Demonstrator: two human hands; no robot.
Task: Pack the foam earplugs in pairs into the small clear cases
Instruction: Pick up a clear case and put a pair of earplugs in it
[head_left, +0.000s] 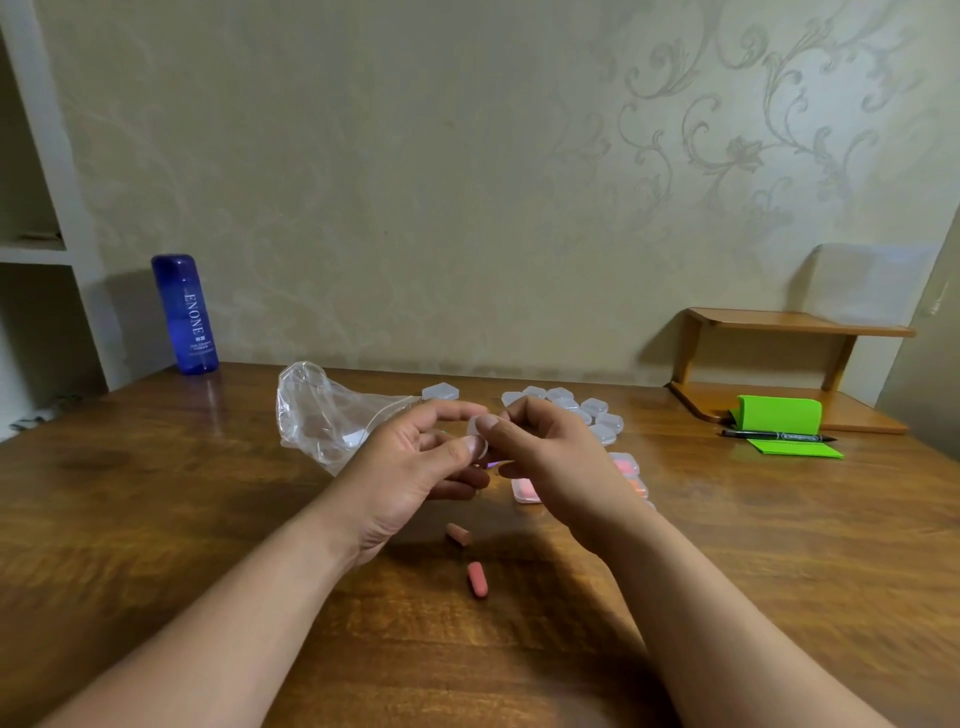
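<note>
Both hands meet above the middle of the wooden table and hold one small clear case (477, 435) between them. My left hand (415, 467) grips it from the left with thumb and fingers. My right hand (550, 457) pinches its upper edge. Two pink foam earplugs (458, 534) (478, 580) lie loose on the table just below the hands. Several empty clear cases (592, 415) sit in a cluster behind my right hand, and one more case (440, 391) lies apart. Cases holding pink earplugs (525, 490) lie partly hidden under my right hand.
A crumpled clear plastic bag (322, 410) lies behind my left hand. A blue bottle (185, 313) stands at the back left. At the right, a small wooden shelf (779, 364) carries green notes (779, 414); a black marker (779, 436) lies in front of them.
</note>
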